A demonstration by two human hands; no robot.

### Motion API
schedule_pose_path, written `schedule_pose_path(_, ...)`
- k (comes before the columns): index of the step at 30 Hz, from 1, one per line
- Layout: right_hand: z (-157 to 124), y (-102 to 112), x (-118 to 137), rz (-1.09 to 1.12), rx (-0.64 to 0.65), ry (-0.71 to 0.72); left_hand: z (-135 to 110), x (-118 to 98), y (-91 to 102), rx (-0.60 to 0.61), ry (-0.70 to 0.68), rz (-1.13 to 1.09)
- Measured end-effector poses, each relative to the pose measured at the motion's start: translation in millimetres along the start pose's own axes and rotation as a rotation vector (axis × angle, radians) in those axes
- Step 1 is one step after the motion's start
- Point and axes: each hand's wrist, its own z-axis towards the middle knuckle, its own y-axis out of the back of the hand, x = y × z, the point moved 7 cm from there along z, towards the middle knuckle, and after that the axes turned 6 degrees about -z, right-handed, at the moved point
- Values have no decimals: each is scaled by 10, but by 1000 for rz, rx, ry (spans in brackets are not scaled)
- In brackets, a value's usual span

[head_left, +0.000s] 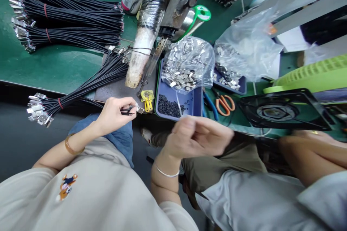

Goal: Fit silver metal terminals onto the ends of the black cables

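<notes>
- Left hand (115,114): fingertips pinched narrow on a black cable (127,113), metal plug (140,109) poking out past the fingertips.
- Right hand (199,135): right of the left hand, apart from it, fingers curled, blurred; can't tell if it holds anything.
- Just beyond the plug: yellow clip (148,104) at the bench edge.
- Beyond the right hand: blue tray (195,104) with small black tubes (168,106) and a clear bag (200,52) of metal pieces.
- Right of the tray: blue-handled pliers (210,104), orange-handled scissors (225,104).
- Left of the left hand: loose cable bundle (89,86), 1 red band.
- Farther out, beyond it: more tied cables (76,14).
- Ahead of the left hand: silver hose (151,11).
- Far right of both hands: black fan (276,112), co-worker's arm (311,148).
</notes>
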Motion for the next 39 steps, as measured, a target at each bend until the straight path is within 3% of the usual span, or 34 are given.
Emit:
schedule_pose_path(2, 127, 131, -10, -75, -65, 14, -76, 19, -13, 54, -24, 19)
schedule_pose_path(4, 248, 73, -186, -174, 136, -88, -142, 74, 15, 27, 14, -68)
schedule_pose_path(7, 300, -93, -657, -329, 506, -250, -189, 149, 144, -159, 111, -318)
schedule_pose_path(10, 374, -184, -1099, -485, 582, -243, -158, 141, 289, -327, 158, -552)
schedule_pose_path(12, 407, -299, -1307, -500, 630, -208, -107, 122, 358, -373, 192, -696)
schedule_pose_path(17, 397, -583, -1494, -418, 820, -141, -32, 149, 364, -254, 333, -872)
schedule_pose_path(21, 421, -600, -1504, -569, 851, -34, -91, 260, 227, -77, 467, -926)
schedule_pose_path(24, 424, -537, -1492, -616, 839, -33, -118, 319, 186, -72, 472, -949)
schedule_pose_path(27, 420, -399, -1387, -560, 741, -109, -100, 334, 155, -61, 427, -903)
schedule_pose_path(31, 317, -166, -1073, -196, 504, -389, -47, 324, 83, 4, 394, -756)
schedule_pose_path(34, 97, -187, -690, 87, 469, -491, 8, 273, 70, 4, 345, -631)
schedule_pose_path(36, -46, -240, -445, 133, 440, -461, 46, 209, 79, -6, 290, -559)
schedule_pose_path(39, -200, -345, -181, 99, 391, -304, 80, 105, 99, -6, 200, -458)
